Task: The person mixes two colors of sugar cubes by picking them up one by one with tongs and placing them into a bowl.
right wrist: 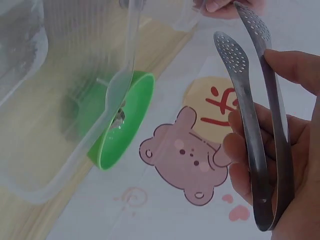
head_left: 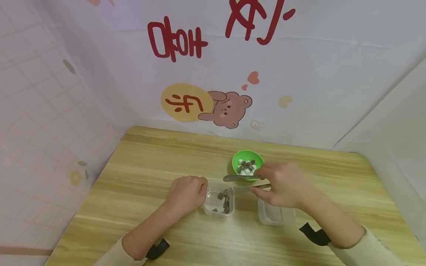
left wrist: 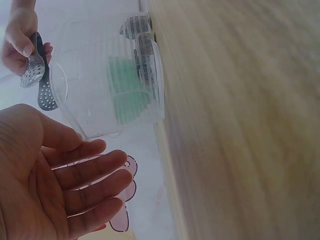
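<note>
My left hand (head_left: 188, 192) pinches the rim of a small clear plastic container (left wrist: 85, 95) between thumb and forefinger, its other fingers loosely bent. Several dark brown cubes (head_left: 227, 203) lie inside that container, mostly along its right side. In my right hand (head_left: 287, 184) is a pair of metal tongs (right wrist: 255, 135) with perforated tips. The tong arms stand apart above the table, and nothing shows between the tips in the right wrist view. Behind the tongs, a green bowl (head_left: 235, 159) contains white pieces and brown cubes (head_left: 247, 165).
A second clear plastic container (head_left: 266, 220) stands below my right hand, partly covered by it. All of these rest on a wood-grain table (head_left: 159, 155). A white printed wall covering (head_left: 316, 85) rises behind the table's far edge, with more covering at both sides.
</note>
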Tool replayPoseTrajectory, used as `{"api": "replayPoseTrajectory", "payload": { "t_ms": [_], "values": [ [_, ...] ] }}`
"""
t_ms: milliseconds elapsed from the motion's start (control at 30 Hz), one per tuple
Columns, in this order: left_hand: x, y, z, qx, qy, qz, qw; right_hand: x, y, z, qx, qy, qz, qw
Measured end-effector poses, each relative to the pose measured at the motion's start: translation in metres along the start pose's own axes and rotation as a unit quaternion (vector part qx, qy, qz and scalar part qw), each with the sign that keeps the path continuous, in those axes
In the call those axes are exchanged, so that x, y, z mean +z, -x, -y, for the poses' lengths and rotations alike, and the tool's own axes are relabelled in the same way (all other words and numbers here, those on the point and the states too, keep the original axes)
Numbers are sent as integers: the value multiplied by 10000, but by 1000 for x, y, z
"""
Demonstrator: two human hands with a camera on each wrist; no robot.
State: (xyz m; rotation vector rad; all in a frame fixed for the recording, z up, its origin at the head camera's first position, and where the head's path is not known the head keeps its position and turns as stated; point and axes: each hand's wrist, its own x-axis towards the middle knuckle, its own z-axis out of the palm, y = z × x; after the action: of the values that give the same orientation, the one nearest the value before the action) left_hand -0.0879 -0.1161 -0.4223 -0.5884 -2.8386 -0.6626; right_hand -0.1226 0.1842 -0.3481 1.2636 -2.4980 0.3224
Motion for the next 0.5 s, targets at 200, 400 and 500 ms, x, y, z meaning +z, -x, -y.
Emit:
{"api": "replayPoseTrajectory", "payload": {
  "t_ms": [200,400,500],
  "values": [
    [1,0,0,9,-2,1,10000,9,-4,11,-196,215,255,9993],
    [1,0,-1,-10,-24,12,10000,18,-11,23,-339,375,667,9965],
    [2,1,-1,-29,-23,9,10000,23,-15,29,-408,373,866,9947]
  ]
}}
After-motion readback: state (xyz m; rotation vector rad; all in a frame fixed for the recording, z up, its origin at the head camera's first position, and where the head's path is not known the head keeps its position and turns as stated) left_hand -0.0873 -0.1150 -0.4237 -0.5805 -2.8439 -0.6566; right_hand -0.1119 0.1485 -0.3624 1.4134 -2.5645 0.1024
